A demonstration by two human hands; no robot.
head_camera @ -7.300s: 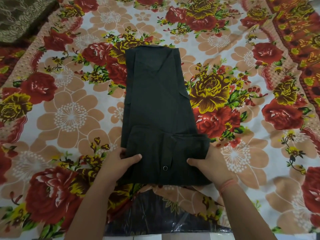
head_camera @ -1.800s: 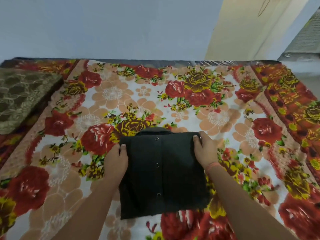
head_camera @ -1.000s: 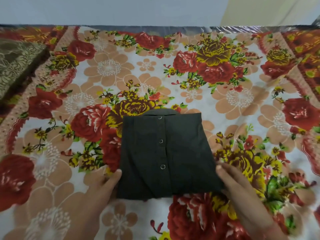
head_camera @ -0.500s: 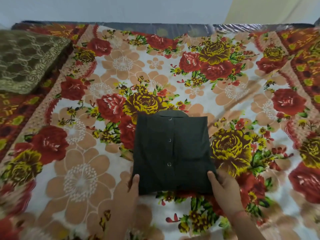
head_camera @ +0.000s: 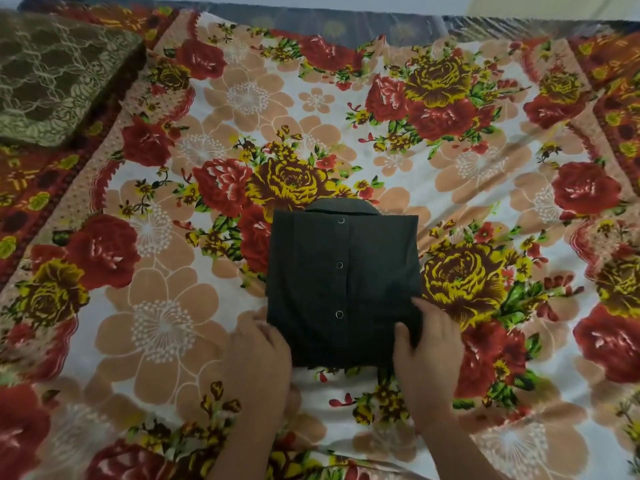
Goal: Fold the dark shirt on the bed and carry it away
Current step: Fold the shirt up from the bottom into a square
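Note:
The dark shirt (head_camera: 343, 282) lies folded into a compact rectangle on the floral bedsheet (head_camera: 166, 327), buttons up and collar at the far edge. My left hand (head_camera: 258, 355) is at its near left corner, fingers tucked against and under the edge. My right hand (head_camera: 427, 344) clasps the near right corner, thumb on top of the cloth and fingers along the side. The near edge of the shirt looks slightly raised off the sheet.
A brown patterned pillow (head_camera: 55, 77) sits at the far left corner of the bed. The bed's far edge (head_camera: 346, 22) meets a pale wall. Open sheet surrounds the shirt on every side.
Both hands have closed in on the shirt's near corners; the right thumb now lies on top of the cloth. The shirt stays folded in the same spot.

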